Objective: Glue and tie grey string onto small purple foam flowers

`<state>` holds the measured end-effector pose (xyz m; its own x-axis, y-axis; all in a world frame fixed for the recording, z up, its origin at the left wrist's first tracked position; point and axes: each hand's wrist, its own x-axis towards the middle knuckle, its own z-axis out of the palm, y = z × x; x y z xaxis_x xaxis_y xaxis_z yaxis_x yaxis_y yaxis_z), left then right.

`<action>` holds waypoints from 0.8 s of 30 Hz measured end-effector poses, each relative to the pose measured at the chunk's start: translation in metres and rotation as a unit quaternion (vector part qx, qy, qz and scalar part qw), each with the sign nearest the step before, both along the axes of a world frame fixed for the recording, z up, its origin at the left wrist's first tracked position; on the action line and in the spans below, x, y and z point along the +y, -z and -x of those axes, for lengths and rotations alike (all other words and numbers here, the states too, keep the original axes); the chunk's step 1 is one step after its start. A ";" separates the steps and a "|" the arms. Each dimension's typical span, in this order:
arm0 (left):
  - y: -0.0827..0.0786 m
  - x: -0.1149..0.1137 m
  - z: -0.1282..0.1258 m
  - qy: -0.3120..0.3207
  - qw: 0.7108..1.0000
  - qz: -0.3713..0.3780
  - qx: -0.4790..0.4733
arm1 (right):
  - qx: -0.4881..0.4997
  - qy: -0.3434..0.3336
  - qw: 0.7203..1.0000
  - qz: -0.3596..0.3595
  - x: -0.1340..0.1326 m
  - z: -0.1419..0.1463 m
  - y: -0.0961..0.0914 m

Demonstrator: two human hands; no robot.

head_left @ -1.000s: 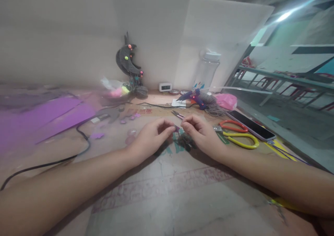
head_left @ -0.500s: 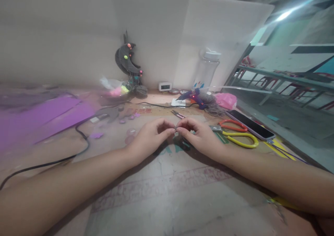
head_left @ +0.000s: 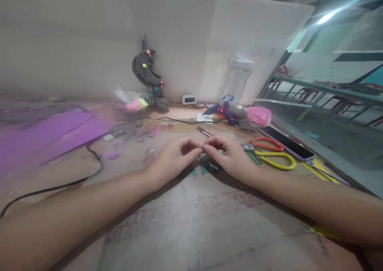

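Observation:
My left hand (head_left: 173, 159) and my right hand (head_left: 229, 155) meet fingertip to fingertip over the cardboard-covered table (head_left: 185, 219). Both pinch a tiny piece between thumb and forefinger; it is too small to name. A dark tuft of something (head_left: 213, 165) lies on the table just below my right hand. Both forearms rest on the table.
Orange and yellow scissors (head_left: 273, 154) and a phone (head_left: 287, 143) lie to the right. A blue glue gun (head_left: 223, 111), small snips (head_left: 204, 132), a water bottle (head_left: 237, 81), a small clock (head_left: 189, 99) and a dark crescent decoration (head_left: 146, 69) stand behind. Purple foam sheets (head_left: 50, 133) and a black cable (head_left: 89, 151) lie left.
My hands have closed together, fingertips now touching, and the small purple bit seen between them earlier is hidden. The arms have hardly shifted.

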<state>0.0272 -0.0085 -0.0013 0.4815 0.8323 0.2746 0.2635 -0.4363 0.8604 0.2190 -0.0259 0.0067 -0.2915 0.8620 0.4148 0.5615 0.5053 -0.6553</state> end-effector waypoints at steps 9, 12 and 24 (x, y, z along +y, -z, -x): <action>-0.003 -0.001 -0.001 -0.009 0.999 -0.020 0.027 | -0.018 -0.007 1.000 -0.007 -0.002 0.001 -0.001; -0.001 0.000 -0.001 -0.003 1.000 -0.015 0.017 | -0.013 -0.001 1.000 0.003 -0.001 0.001 -0.001; -0.002 0.001 -0.001 0.013 1.000 -0.004 0.017 | 0.053 0.000 0.998 0.036 0.003 0.000 0.002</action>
<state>0.0283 -0.0077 0.0009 0.5123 0.8169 0.2648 0.2809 -0.4508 0.8472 0.2195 -0.0230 0.0045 -0.2487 0.8905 0.3809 0.4882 0.4549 -0.7448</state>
